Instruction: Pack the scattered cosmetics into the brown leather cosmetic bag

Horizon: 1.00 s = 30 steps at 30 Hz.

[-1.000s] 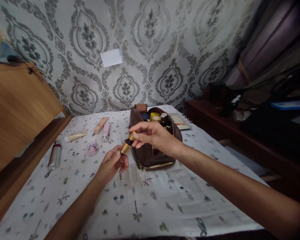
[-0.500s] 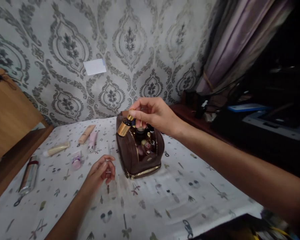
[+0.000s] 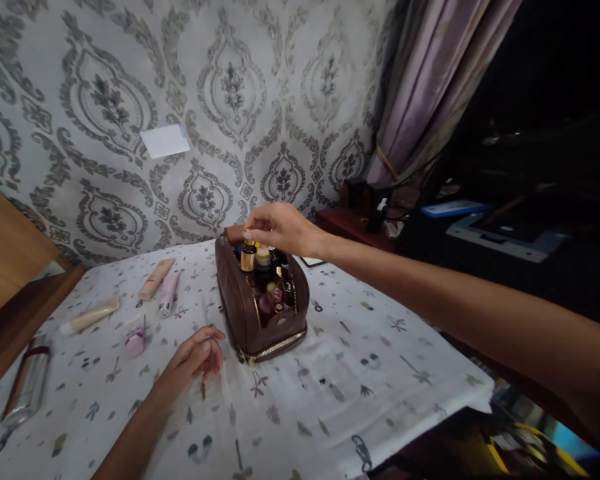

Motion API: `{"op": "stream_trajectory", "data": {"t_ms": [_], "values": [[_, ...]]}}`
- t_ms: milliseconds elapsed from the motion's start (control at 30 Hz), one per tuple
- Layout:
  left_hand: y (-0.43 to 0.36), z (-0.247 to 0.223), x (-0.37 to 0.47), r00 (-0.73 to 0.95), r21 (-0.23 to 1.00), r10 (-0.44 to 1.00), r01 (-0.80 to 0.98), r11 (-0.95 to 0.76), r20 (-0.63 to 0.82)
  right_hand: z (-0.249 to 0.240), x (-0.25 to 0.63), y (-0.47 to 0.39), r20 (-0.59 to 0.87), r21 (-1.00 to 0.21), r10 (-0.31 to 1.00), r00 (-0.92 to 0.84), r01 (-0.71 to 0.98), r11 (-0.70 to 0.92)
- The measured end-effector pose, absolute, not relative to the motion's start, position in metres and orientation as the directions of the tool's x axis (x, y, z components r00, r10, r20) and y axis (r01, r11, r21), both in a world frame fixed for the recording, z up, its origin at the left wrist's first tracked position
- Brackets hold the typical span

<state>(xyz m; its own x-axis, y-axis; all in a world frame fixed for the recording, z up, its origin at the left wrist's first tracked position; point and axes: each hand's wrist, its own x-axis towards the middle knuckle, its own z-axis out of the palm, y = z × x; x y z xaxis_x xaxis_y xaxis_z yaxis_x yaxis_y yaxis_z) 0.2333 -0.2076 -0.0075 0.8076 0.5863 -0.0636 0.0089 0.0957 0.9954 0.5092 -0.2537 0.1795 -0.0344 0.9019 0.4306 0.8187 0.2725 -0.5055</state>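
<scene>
My right hand (image 3: pixel 276 225) pinches a small dark bottle with a gold cap and gold label (image 3: pixel 248 257) by its top. The bottle hangs upright over the far left part of an unzipped brown cosmetic bag (image 3: pixel 233 317). Inside the bag stand several small containers, among them a dark jar with a pale lid (image 3: pixel 263 259); what lies deeper is hidden. Just left of the bag, my left hand (image 3: pixel 196 353) hovers low over the cloth, fingers loosely bent and apart, with nothing in it.
On the patterned cloth (image 3: pixel 280 433) to the left lie a peach tube (image 3: pixel 156 279), a pink tube (image 3: pixel 169 293), a cream tube (image 3: pixel 91 315), a purple-pink tube (image 3: pixel 135 336) and a silver cylinder (image 3: pixel 30 383). A patterned wall rises behind; dark furniture stands right.
My right hand has brought the bottle from tilted at the bag's left rim to upright over its opening. My left hand stays beside the bag. The view has shifted to the right.
</scene>
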Motion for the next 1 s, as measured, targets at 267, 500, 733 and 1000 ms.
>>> {"op": "stream_trajectory", "data": {"t_ms": [267,500,733,1000], "values": [[-0.209,-0.003,0.234,0.856,0.995,0.508,0.093,0.034,-0.098,0.18,0.516,-0.242,0.393,-0.441,0.919,-0.038,0.869,0.224],[-0.208,-0.004,0.232,0.866,0.992,0.487,0.123,0.011,-0.113,0.166,0.509,-0.234,0.234,-0.33,0.968,-0.087,0.93,0.164],[-0.208,-0.006,0.232,0.867,0.992,0.484,0.128,0.014,-0.119,0.15,0.509,-0.225,0.13,-0.145,0.975,-0.179,0.97,0.198],[-0.207,-0.009,0.231,0.865,0.99,0.484,0.139,0.017,-0.129,0.155,0.501,-0.221,0.1,-0.054,0.965,-0.244,0.967,0.251]]}}
